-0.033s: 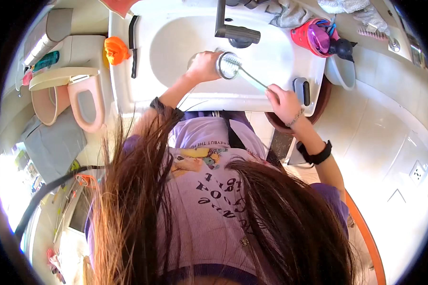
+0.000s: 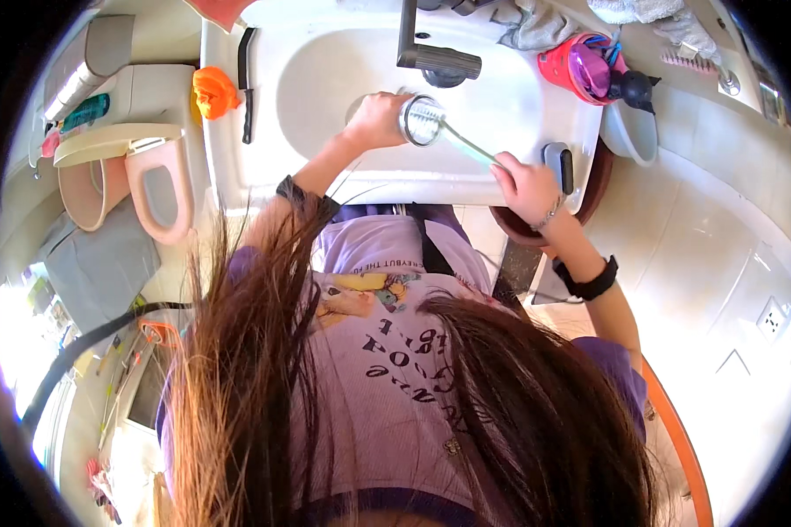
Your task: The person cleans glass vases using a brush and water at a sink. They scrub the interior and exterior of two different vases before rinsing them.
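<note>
Over the basin of the white sink (image 2: 321, 66), my left hand (image 2: 380, 120) is wrapped round a shiny cup with a metallic rim (image 2: 424, 141), its mouth tilted toward me and to the right. Bristles of a bottle brush (image 2: 469, 147) show inside that mouth. The brush's thin pale green handle slants down to the right into my right hand (image 2: 529, 190), which is closed on its end near the sink's front edge. My left palm hides most of the cup's outer wall.
A dark faucet (image 2: 439, 61) reaches over the basin just beyond the cup. On the sink's left rim lie a black-handled knife-like tool (image 2: 247, 88) and an orange figure (image 2: 215, 93). A red container (image 2: 564, 70) stands at the back right, a grey-black object (image 2: 558, 169) beside my right hand.
The brush's bristles have shifted slightly within the cup's mouth, and the handle looks a little straighter. Both hands stay in nearly the same place.
</note>
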Motion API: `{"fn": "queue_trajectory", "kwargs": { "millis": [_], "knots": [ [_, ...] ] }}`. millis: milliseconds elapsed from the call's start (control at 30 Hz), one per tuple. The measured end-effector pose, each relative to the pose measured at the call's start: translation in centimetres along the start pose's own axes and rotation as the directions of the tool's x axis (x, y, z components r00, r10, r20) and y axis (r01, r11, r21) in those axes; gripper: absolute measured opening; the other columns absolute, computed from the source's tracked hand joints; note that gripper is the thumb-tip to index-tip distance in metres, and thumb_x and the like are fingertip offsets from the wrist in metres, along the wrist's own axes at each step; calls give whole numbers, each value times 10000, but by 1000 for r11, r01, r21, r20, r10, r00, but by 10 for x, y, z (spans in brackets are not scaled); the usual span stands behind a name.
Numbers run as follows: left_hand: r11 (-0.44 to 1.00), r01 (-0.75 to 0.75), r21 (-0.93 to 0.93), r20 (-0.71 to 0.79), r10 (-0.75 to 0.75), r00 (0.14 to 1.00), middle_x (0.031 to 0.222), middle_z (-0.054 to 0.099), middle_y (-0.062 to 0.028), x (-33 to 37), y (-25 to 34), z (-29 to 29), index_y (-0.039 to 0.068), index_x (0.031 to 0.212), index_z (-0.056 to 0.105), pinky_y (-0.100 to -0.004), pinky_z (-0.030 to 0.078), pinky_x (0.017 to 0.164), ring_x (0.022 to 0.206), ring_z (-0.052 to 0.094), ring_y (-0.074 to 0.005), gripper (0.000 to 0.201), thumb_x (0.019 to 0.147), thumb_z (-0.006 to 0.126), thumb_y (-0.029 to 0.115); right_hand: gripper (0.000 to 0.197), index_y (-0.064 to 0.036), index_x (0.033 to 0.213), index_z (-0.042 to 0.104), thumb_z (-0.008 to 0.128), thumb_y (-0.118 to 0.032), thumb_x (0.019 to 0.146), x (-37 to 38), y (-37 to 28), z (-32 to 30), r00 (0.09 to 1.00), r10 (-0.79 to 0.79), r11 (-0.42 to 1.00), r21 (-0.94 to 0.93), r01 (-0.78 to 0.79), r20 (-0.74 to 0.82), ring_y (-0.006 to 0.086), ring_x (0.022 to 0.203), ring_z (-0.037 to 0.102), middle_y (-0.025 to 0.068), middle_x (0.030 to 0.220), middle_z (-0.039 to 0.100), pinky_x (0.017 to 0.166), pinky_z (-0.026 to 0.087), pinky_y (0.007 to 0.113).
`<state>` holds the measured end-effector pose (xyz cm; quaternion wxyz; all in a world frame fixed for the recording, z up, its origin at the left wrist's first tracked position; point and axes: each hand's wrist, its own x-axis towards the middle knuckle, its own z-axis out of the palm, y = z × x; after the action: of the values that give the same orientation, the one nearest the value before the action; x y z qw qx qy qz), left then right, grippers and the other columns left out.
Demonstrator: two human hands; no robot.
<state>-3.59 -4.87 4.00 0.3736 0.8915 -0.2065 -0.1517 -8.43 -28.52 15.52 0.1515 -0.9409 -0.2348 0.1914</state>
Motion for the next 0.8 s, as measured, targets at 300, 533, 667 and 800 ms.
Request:
{"fn": "queue_trajectory", "kwargs": {
  "millis": [300,533,667,800],
  "knots": [
    [998,-14,62,42,12,999,692,580,-128,10,5,-12,100,812,561,-359,451,641,655,555,-301,329,506,590,219,243,-79,970,504,502,-187,753,19,-16,-30,950,-289,767,-566,302,116,162,381,507,36,469,488,337,377,295],
    [966,-9,260,-119,42,992,626,561,-131,19,12,-15,51,770,537,-343,438,650,639,553,-277,222,551,528,89,224,-77,976,504,423,-217,821,13,4,-4,995,-58,997,42,62,-85,118,279,369,15,464,441,266,295,264],
    [981,-74,179,-247,118,962,620,552,-121,3,-2,-8,58,745,522,-345,431,650,637,544,-280,215,547,574,122,275,-56,984,467,286,-234,880,30,-8,-42,613,196,352,529,-772,765,52,286,311,-50,442,342,244,286,212],
    [992,79,102,-363,-37,931,649,558,-115,-7,-1,-9,67,765,522,-361,435,644,654,538,-295,280,531,623,182,314,-75,1038,434,268,-297,889,23,16,-7,583,-270,-377,473,-796,766,-2,293,184,-92,462,215,229,161,163]
  ]
}}
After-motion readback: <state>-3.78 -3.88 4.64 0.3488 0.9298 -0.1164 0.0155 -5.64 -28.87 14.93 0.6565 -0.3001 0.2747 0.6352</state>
